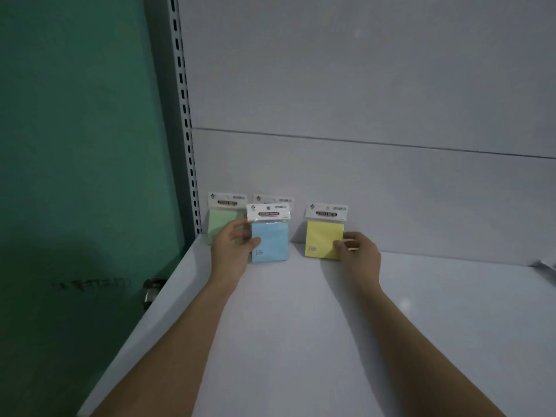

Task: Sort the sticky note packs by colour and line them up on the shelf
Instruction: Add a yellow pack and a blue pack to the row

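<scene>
A green sticky note pack leans upright against the shelf's back panel at the far left. A blue pack stands just right of it, held at its left edge by my left hand, thumb on the front. Behind the blue pack the white header of another pack shows; its colour is hidden. Further right a yellow pack stands upright, and my right hand pinches its lower right corner.
The white shelf board stretches toward me with a white back panel behind. A slotted upright and a green wall bound the left side. Something white pokes in at the right edge.
</scene>
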